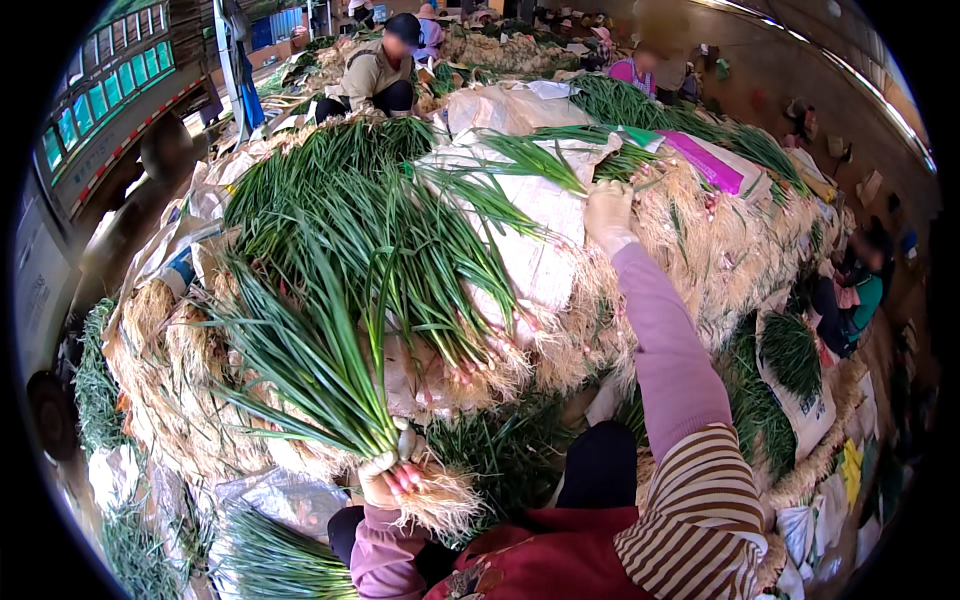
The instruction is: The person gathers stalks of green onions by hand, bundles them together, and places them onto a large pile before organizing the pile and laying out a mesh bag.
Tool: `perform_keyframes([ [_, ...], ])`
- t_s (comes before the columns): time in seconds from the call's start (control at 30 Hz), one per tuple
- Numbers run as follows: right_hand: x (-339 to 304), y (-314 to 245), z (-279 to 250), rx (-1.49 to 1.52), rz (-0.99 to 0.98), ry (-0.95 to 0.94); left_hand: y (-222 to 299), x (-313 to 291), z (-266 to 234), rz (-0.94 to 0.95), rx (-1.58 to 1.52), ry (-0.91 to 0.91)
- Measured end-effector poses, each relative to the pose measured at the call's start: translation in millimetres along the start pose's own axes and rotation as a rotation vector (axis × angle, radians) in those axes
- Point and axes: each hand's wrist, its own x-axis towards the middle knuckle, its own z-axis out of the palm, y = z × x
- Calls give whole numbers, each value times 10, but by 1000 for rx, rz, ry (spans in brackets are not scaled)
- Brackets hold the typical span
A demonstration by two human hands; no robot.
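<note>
- My L hand is clasping big bunch by stems; leaves fan fwd of it, roots just to its R; I'd hold snug, not crushing;
- my R hand, well fwd, looks clenched on thin bunch; that points L of it, over sack; I'd draw it gently, w/o snagging root pile beside hand.

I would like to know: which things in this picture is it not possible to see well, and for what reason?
All in the head view:
1) Left hand: palm hidden by the spring onion bunch it holds.
2) Right hand: fingertips mostly hidden by its own back, so its grip is unclear.
3) Lower-left leaves: cut off by the lower edge.
4) Truck: cut off by the dark fisheye rim.
</note>
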Motion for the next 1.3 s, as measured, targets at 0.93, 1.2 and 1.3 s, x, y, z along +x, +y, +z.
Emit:
perform_keyframes([
  [0.93, -958, -1177, -607, 1183, -24, -243, -379, -115, -206, -278, 166, 141],
  [1.2, -2470, -1519, -784, 1472, -283, -704, -448, -114, -124, -341, 281, 244],
  [1.3, -2624, -1617, -592, 1591, -146, -882, -427, -118, -170, -340, 282, 185],
])
